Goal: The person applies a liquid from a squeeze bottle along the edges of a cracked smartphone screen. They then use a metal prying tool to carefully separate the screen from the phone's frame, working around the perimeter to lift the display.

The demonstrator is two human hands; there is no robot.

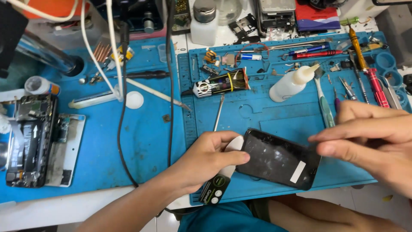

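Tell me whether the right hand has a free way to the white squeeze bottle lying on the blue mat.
Probably yes. The right hand pinches the black phone panel's edge, so it would first have to let go. Between it and the white squeeze bottle lies only open blue mat and a toothbrush, nothing tall.

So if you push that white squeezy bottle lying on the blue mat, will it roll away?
Probably a little. The white bottle lies on its side and looks round, so a nudge could roll it, likely curving because the nozzle end is thinner. It looks like soft plastic, so probably light and squashy. The toothbrush beside it might stop it early.
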